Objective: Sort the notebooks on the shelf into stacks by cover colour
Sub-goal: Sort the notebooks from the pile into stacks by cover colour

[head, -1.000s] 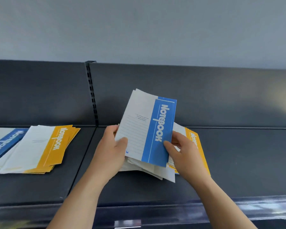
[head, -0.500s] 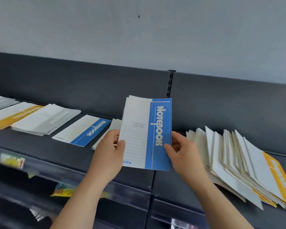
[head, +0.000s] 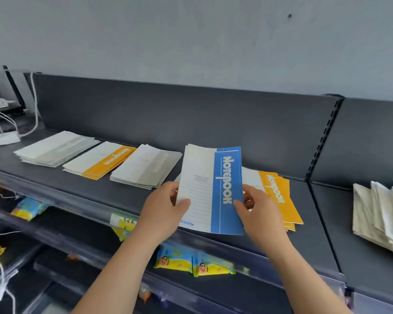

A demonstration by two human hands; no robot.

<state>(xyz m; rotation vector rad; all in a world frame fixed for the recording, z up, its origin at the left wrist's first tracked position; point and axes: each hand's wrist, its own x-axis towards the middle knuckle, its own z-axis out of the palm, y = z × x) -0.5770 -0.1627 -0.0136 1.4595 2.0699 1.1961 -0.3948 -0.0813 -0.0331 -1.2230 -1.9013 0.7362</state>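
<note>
Blue is the colour in hand. You hold one blue notebook [head: 213,191] with both hands, so I judge the step to be the carry: picked up, not yet laid on a stack. Your left hand [head: 166,214] pinches the lower left of the cover, thumb on the ruled white part and fingers behind. Your right hand [head: 259,214] pinches the outer edge of the blue band in the same way.

The notebook stands tilted up towards you above the front of the shelf [head: 127,196], not resting on it as far as I can judge. It sits between a white stack [head: 145,168] on its left and a yellow stack [head: 279,196] just behind your right hand. Further left lie a second yellow stack [head: 104,162] and another white stack [head: 57,147]. Well apart to the right, past the divider, is a loose fanned pile [head: 381,218].

No blue stack shows plainly. A pale corner peeks out behind the notebook's left edge, but I cannot tell its cover colour. Your next move calls for finding the blue stack, or a bare spot to begin one. Then lower the notebook flat with its edges squared, keeping it off the yellow beside it.
</note>
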